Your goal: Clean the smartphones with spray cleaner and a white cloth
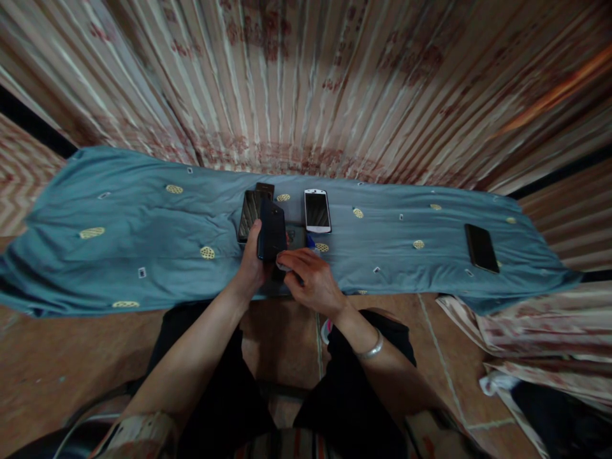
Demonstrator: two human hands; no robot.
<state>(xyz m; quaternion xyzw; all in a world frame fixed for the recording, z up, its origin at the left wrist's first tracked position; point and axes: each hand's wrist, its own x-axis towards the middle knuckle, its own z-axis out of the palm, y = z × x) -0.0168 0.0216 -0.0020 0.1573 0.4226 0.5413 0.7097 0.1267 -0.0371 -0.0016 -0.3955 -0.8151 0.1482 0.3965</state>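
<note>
My left hand (251, 264) grips a dark phone (271, 231) and holds it upright on its edge above the blue cloth (143, 236). Just to its right, my right hand (310, 280) has its fingertips pinched at the phone's lower end, on something small and pale that I cannot make out. A silver bracelet circles my right wrist. Behind the held phone a black phone (248, 213) lies flat with another dark device partly hidden above it. A white phone (317, 210) lies face up to the right.
Another black phone (481, 247) lies far right on the cloth. The cloth covers a low surface against a striped curtain (306, 83). Brown floor (57, 357) shows in front, with crumpled fabric (526, 344) at the right. My knees are below.
</note>
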